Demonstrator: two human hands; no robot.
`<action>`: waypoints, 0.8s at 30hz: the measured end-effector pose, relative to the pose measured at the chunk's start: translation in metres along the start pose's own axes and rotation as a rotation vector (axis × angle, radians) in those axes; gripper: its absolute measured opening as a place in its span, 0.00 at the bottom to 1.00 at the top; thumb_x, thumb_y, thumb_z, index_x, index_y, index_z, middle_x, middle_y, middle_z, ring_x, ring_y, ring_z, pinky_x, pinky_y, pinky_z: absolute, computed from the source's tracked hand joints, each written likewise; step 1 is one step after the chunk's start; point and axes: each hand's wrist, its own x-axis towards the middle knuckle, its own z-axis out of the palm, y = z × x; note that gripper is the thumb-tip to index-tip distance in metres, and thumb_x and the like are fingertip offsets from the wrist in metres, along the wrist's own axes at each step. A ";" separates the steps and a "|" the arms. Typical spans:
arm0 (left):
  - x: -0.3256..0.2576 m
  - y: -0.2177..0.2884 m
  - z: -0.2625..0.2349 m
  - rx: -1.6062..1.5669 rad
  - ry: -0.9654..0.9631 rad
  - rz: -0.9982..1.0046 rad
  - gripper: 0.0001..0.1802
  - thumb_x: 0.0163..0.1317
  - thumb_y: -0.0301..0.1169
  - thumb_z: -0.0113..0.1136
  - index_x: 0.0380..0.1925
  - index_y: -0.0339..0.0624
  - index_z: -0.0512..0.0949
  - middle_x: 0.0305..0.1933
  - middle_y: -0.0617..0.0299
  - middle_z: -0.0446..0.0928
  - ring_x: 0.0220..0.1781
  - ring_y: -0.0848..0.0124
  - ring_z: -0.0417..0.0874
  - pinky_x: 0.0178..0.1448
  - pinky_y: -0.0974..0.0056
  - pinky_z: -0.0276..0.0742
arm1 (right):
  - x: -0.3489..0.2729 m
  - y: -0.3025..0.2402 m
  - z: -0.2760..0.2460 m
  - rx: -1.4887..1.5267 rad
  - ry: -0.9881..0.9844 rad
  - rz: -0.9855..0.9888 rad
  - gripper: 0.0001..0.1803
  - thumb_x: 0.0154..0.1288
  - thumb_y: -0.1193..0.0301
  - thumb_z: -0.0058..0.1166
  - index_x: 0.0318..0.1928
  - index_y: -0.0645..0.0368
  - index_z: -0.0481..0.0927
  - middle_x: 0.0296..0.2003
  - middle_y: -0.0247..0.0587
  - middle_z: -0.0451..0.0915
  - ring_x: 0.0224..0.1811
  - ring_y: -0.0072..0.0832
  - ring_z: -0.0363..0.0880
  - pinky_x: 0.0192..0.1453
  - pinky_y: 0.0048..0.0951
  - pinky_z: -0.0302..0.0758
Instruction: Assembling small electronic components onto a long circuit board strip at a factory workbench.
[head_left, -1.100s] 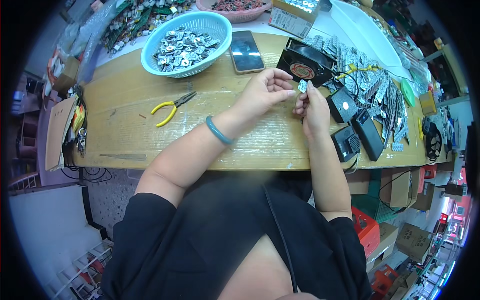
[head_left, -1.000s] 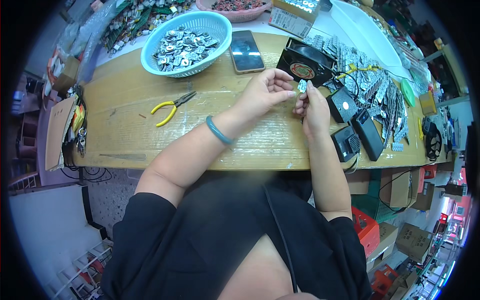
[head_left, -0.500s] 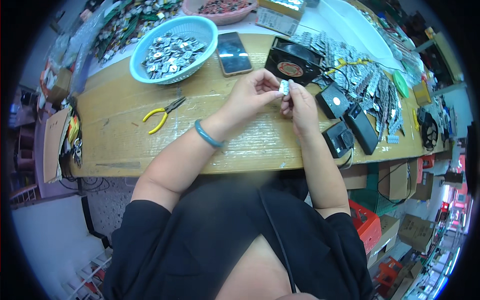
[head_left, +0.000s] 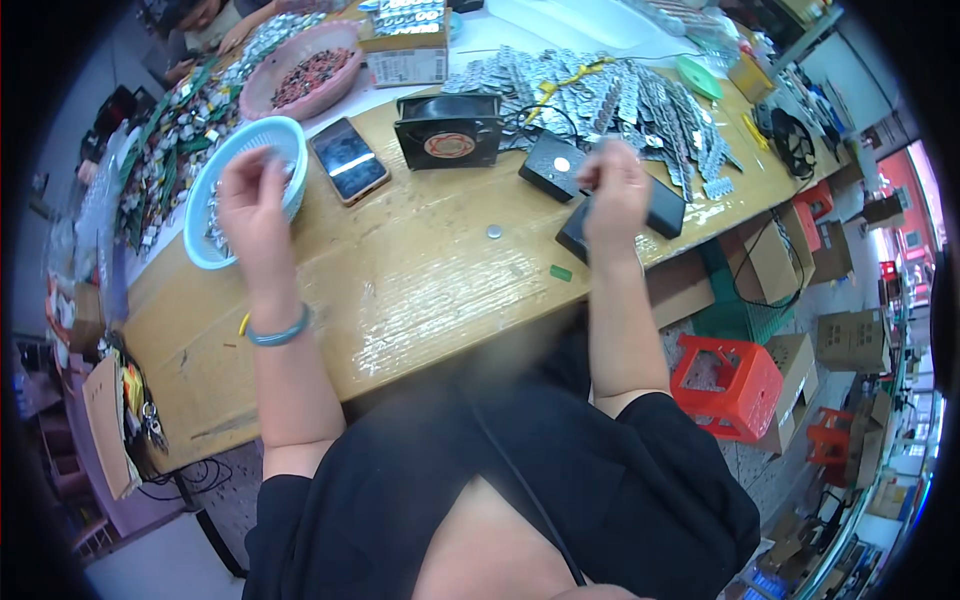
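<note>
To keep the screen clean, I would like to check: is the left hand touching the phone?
Apart. The head view shows the rim of the blue basket between the left hand and the phone.

The black fan (head_left: 450, 118) bears a round red emblem (head_left: 449, 146); lettering is illegible.

"Which colours reach you?"

"From my distant seat, I see a tan worktop (head_left: 390, 295) streaked with white glare, a light-blue basket (head_left: 280, 128) at ten o'clock, a pink basket (head_left: 335, 88) at eleven."

"And twelve?"

"I get a black fan (head_left: 448, 128) with a red-and-pale ring emblem (head_left: 449, 146). At one, silver strips (head_left: 625, 92); at four, a red stool (head_left: 745, 400)."
</note>
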 end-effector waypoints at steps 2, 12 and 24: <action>0.014 -0.013 -0.027 0.121 0.074 0.087 0.10 0.59 0.24 0.61 0.41 0.41 0.77 0.36 0.63 0.77 0.39 0.74 0.78 0.43 0.70 0.74 | 0.021 -0.006 -0.047 -0.114 0.263 0.023 0.15 0.71 0.66 0.44 0.27 0.59 0.74 0.21 0.29 0.71 0.26 0.17 0.71 0.33 0.20 0.68; 0.009 -0.014 -0.008 0.825 0.002 0.346 0.13 0.52 0.28 0.64 0.40 0.43 0.80 0.43 0.56 0.78 0.49 0.59 0.77 0.57 0.59 0.69 | 0.072 0.059 -0.206 -1.383 0.145 0.308 0.20 0.63 0.49 0.47 0.33 0.47 0.86 0.35 0.48 0.82 0.41 0.44 0.80 0.46 0.40 0.74; 0.006 -0.007 -0.004 0.692 -0.044 0.321 0.10 0.52 0.25 0.63 0.37 0.40 0.80 0.41 0.56 0.78 0.47 0.60 0.78 0.54 0.59 0.70 | 0.092 0.062 -0.232 -1.267 0.024 0.273 0.21 0.59 0.55 0.55 0.28 0.62 0.85 0.26 0.48 0.83 0.24 0.32 0.80 0.32 0.33 0.74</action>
